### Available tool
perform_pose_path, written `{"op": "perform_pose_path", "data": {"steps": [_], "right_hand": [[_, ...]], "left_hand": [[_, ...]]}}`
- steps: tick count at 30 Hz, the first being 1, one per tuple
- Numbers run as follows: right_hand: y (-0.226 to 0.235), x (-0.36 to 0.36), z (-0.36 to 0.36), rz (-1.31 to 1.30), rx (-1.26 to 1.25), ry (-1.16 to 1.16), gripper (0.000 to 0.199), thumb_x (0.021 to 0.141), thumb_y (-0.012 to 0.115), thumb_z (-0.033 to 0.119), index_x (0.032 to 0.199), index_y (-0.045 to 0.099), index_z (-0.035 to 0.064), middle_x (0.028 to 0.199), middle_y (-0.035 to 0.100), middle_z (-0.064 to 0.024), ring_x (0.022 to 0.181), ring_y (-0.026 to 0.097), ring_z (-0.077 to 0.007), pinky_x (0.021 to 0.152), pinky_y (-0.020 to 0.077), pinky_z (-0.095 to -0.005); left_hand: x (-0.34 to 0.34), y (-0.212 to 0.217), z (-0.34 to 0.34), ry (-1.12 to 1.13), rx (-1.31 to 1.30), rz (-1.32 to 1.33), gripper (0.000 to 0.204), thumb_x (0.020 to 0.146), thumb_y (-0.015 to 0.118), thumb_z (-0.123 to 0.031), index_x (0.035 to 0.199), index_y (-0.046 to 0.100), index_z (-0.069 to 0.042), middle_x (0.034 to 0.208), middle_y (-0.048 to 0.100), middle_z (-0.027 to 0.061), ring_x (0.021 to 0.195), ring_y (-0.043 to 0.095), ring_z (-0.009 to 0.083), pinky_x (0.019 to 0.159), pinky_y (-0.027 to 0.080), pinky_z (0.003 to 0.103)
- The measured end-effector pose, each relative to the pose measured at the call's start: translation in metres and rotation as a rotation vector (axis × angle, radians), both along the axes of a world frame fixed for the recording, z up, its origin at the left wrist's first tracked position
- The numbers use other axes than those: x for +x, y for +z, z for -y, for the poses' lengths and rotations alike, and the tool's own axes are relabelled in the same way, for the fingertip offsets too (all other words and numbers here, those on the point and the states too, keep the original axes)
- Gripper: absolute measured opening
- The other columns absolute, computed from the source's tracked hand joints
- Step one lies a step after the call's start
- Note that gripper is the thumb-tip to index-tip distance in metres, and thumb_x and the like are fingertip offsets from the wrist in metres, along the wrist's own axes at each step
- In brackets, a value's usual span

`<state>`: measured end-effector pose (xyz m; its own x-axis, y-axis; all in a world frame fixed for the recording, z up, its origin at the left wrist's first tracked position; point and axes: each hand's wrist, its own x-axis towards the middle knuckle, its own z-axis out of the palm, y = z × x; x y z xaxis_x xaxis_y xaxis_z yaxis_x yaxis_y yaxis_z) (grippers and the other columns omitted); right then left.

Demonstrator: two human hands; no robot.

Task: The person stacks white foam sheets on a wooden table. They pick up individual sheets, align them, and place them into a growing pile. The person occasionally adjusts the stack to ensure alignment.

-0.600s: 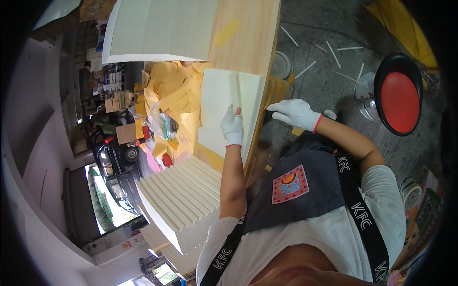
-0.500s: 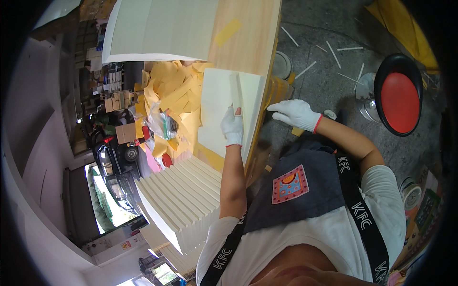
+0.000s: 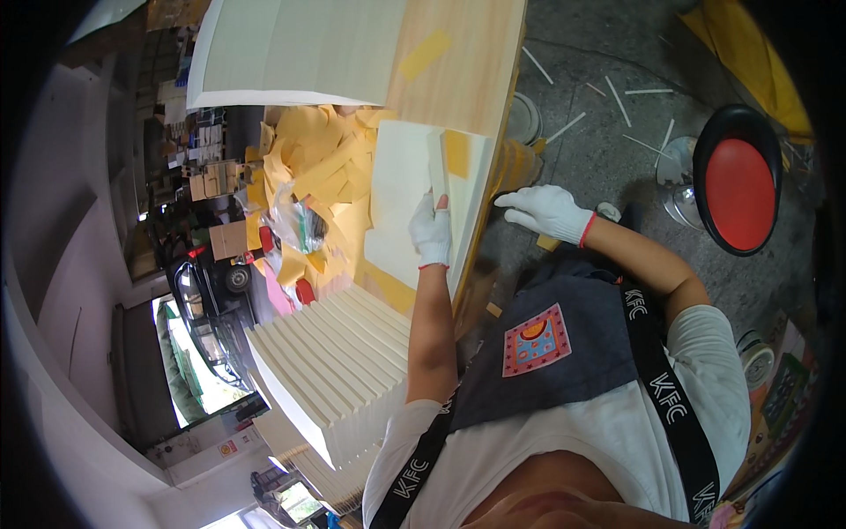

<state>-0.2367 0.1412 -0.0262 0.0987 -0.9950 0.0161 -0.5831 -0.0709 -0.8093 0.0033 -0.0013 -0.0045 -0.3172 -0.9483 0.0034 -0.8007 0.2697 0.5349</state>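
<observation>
My left hand (image 3: 430,231), in a white knit glove with a red cuff, is closed around the near end of a pale, narrow flat bar (image 3: 439,160). The bar lies along a stack of white sheets (image 3: 395,181) at the table edge. Right beside it, on the top sheet, a yellow patch (image 3: 457,155) shows. My right hand (image 3: 548,212), gloved the same way, is off the table's right side with fingers stretched out and nothing in them.
Yellow paper scraps (image 3: 308,154) are heaped left of the sheets, with a clear plastic bag (image 3: 295,216) among them. A row of thick white stacks (image 3: 344,361) stands nearer. Large pale sheets (image 3: 291,53) lie at the far end. A red-seated stool (image 3: 740,189) stands right.
A yellow patch has come into sight on the top sheet, right of the bar. My left hand keeps its grip on the bar, and my right hand has hardly moved.
</observation>
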Motion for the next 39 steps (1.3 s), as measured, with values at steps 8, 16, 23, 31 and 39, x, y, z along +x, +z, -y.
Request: {"op": "perform_pose_path", "data": {"steps": [8, 16, 23, 31, 39], "right_hand": [[-0.019, 0.012, 0.016, 0.184, -0.102, -0.061, 0.036, 0.101, 0.055, 0.033, 0.131, 0.059, 0.0139, 0.100, 0.070, -0.0141, 0.091, 0.070, -0.0283, 0.077, 0.0558, -0.0420], [0.000, 0.032, 0.119, 1.377, 0.485, -0.217, 0.048, 0.088, 0.056, 0.003, 0.136, 0.052, 0.0011, 0.105, 0.066, -0.0099, 0.081, 0.064, -0.0167, 0.070, 0.0517, -0.0285], [0.036, 0.046, 0.123, 1.347, 0.428, -0.049, 0.064, 0.088, 0.054, 0.005, 0.150, 0.041, 0.0074, 0.118, 0.065, -0.0099, 0.076, 0.060, -0.0115, 0.066, 0.0475, -0.0239], [0.063, 0.155, 0.100, -0.122, 0.038, 0.590, 0.082, 0.082, 0.072, 0.038, 0.151, 0.040, 0.0055, 0.138, 0.054, -0.0197, 0.127, 0.053, -0.0323, 0.107, 0.0400, -0.0414], [0.005, 0.276, 0.037, -0.570, -0.198, 0.548, 0.120, 0.072, 0.068, 0.073, 0.155, 0.027, -0.0031, 0.162, 0.024, -0.0227, 0.152, 0.015, -0.0392, 0.120, 0.0042, -0.0608]], "left_hand": [[-0.014, 0.017, -0.011, -0.001, 0.001, 0.072, 0.042, 0.097, 0.061, -0.025, 0.131, 0.062, 0.000, 0.114, 0.070, 0.0219, 0.105, 0.067, 0.0367, 0.092, 0.051, 0.038], [-0.045, 0.005, -0.033, -0.022, -0.253, 0.277, 0.070, 0.086, 0.072, -0.031, 0.146, 0.046, -0.007, 0.141, 0.055, 0.0181, 0.130, 0.051, 0.0343, 0.108, 0.042, 0.041], [-0.061, 0.067, -0.018, 0.248, 0.091, 0.239, 0.066, 0.085, 0.070, -0.022, 0.143, 0.047, -0.003, 0.128, 0.062, 0.0220, 0.118, 0.060, 0.0373, 0.100, 0.047, 0.045], [0.072, 0.099, -0.041, 0.590, -0.331, -0.773, 0.050, 0.087, 0.075, -0.009, 0.131, 0.056, 0.006, 0.119, 0.068, 0.0150, 0.102, 0.065, 0.0248, 0.087, 0.053, 0.037], [0.139, 0.118, -0.131, 0.911, -0.768, -0.898, 0.033, 0.093, 0.067, -0.002, 0.124, 0.061, 0.006, 0.120, 0.064, 0.0120, 0.102, 0.062, 0.0211, 0.089, 0.054, 0.036]]}}
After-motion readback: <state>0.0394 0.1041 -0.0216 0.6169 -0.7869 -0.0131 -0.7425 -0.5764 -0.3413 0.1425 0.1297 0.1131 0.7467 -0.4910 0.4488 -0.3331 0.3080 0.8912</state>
